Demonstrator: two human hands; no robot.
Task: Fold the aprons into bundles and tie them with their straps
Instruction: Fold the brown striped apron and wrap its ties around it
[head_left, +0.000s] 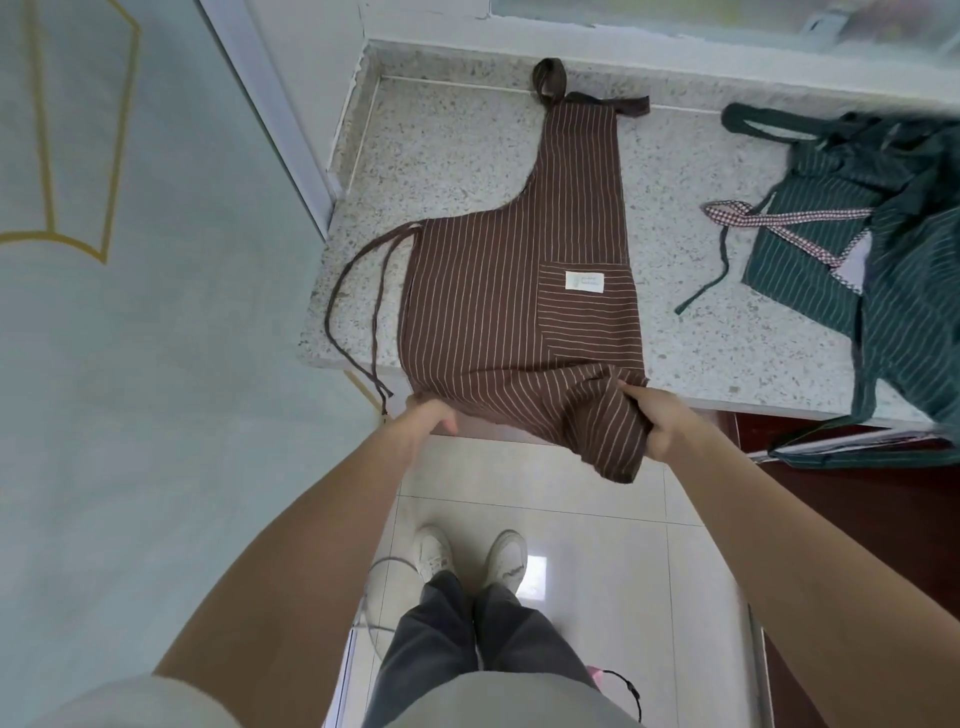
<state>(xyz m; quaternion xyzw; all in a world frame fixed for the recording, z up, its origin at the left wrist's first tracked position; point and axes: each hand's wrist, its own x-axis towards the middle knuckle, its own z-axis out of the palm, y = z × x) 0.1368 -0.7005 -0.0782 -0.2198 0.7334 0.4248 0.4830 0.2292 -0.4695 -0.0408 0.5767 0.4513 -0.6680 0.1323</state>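
Here both hands, left (432, 415) and right (662, 423), grip the brown apron's (519, 291) hem at the counter (457, 156) edge.

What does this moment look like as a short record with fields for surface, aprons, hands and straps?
surface: speckled stone counter
brown apron: folded in half lengthwise, lying on the counter, bottom edge hanging over the front
left hand: grips the bottom edge at the near left corner
right hand: grips bunched fabric at the near right corner
waist straps: trailing loose off the apron's left side
green aprons: heaped unfolded at the right
stage: not yet bundled or tied
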